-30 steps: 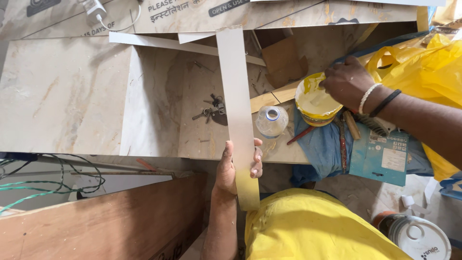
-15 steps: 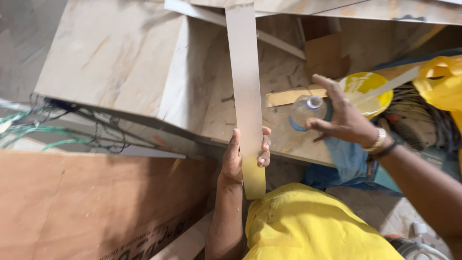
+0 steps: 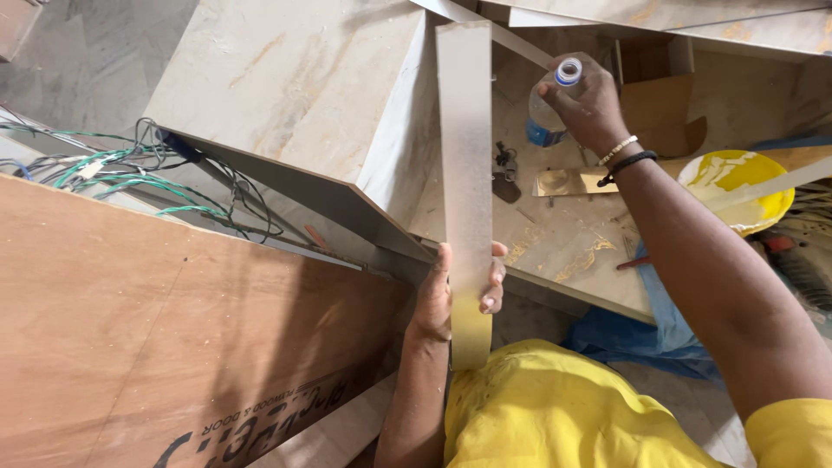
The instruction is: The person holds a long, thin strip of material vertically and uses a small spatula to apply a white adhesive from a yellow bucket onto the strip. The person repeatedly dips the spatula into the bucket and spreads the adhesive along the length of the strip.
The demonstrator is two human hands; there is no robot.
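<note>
My left hand (image 3: 444,299) grips a long, pale laminate strip (image 3: 466,156) near its lower end; the strip runs up and away from me over the marble-patterned board (image 3: 286,95). My right hand (image 3: 588,106) is stretched out above the board and holds a small clear plastic bottle (image 3: 548,117) with a white open neck and a blue label, tilted upright. Below that hand, a small dark metal piece (image 3: 504,173) and a brass-coloured strip (image 3: 568,180) lie on the board's surface, which carries yellow glue smears.
A round yellow glue tin (image 3: 737,186) sits at the right with a flat stick across it. A brown plywood sheet (image 3: 173,347) fills the lower left. Green and black wires (image 3: 130,173) trail at the left. Blue cloth (image 3: 641,338) lies near my yellow shirt.
My right hand left the yellow tin, took the clear bottle off the board and lifted it up and away. The view swung left. My left hand kept its grip on the strip.
</note>
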